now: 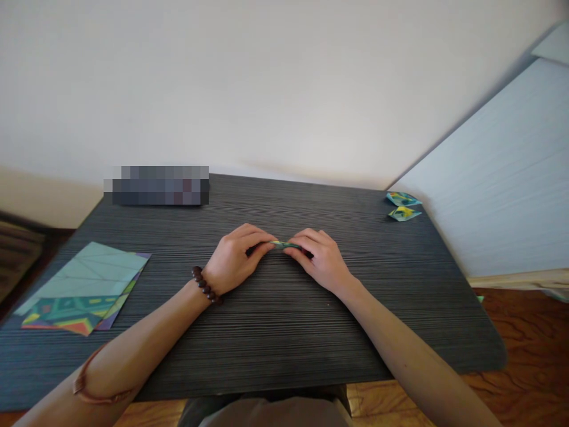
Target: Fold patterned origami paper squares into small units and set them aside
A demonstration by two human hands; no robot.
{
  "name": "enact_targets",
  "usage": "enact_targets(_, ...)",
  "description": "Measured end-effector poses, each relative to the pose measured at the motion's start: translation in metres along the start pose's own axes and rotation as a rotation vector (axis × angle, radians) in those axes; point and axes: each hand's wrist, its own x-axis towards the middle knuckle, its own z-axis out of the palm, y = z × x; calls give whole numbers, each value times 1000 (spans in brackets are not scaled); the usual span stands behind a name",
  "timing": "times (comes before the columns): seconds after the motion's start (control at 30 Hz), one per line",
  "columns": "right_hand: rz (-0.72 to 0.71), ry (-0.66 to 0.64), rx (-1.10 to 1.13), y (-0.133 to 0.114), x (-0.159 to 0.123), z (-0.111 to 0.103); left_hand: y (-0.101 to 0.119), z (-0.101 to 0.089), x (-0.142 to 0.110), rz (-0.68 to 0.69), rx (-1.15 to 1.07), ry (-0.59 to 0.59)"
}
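Between both hands, over the middle of the table, is a small folded piece of green and yellow patterned paper (281, 244), seen nearly edge-on. My left hand (237, 256) pinches its left end between thumb and fingers. At the other end, my right hand (317, 255) grips it the same way. The fingers cover most of the paper, so its folded shape is largely hidden. A beaded bracelet circles the left wrist.
Patterned paper sheets (84, 284) lie at the table's left. Two folded paper pieces (403, 213) sit near the back right corner. A blurred-out object (160, 187) stands at the back left. The dark table (284, 332) meets a white wall behind; a pale panel (498, 178) rises at right.
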Motion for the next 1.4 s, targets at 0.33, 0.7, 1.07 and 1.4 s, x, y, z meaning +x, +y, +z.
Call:
enact_targets(0.33, 42, -42, 262, -1, 1, -8, 0, -12, 5, -393, -292, -261)
enact_targets(0.7, 128, 34, 299, -8, -1, -2, 5, -6, 5, -416, -348, -170)
enact_targets(1.07, 104, -24, 309, -10, 0, 0, 10, -7, 5, -541, -529, -190)
enact_targets(1.4, 127, -27, 468, -5, 1, -1, 8, -14, 8, -536, -724, -287)
